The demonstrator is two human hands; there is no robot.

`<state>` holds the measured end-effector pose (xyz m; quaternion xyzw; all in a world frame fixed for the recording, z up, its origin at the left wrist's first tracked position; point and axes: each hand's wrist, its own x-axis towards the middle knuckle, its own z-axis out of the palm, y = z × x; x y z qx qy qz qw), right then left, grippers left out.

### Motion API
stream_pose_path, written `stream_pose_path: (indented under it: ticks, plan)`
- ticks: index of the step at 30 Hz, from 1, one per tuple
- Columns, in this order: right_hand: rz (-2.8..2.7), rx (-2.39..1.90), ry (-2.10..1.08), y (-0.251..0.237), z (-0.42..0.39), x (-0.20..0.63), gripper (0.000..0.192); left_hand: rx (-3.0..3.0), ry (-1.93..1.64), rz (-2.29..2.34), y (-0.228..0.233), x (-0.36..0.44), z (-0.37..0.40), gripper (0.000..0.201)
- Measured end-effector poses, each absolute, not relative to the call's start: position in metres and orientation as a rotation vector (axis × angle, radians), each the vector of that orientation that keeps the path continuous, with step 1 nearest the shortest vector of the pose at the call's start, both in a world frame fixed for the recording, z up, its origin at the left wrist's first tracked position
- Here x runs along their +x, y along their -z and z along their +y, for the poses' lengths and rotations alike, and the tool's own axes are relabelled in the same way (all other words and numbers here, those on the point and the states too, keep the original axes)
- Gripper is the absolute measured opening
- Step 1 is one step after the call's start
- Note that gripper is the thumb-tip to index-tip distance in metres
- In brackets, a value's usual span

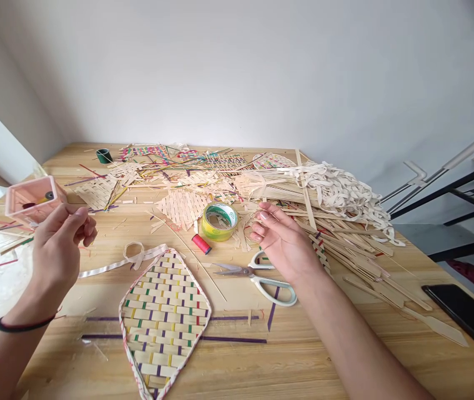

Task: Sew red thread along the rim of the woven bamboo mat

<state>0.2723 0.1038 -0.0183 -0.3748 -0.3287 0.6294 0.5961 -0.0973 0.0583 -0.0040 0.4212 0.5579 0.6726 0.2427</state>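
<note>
My left hand is raised over the left of the table with thumb and fingertips pinched together. Whatever they hold is too small to make out. On the other side my right hand hovers above the scissors, its fingers curled in and the fingertips close together; anything between them is not visible. Between the hands lies a diamond-shaped woven panel of pale strips with purple, green and yellow ones, edged in white binding. A white fabric tape trails from its top corner. A red thread spool lies beyond it.
A roll of clear tape sits mid-table. A pink box stands at left, a green spool at the back. Loose strips and a heap of white tape cover the right back. A black phone lies at the right edge.
</note>
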Motion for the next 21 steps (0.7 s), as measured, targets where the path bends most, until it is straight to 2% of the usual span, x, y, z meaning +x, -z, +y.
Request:
stream_pose_path:
  ticks: [21]
  plan:
    - [-0.75, -0.893, -1.38, 0.016, 0.11, 0.283, 0.046, 1.08, -2.039, 1.563, -0.005, -0.12, 0.069, 0.021]
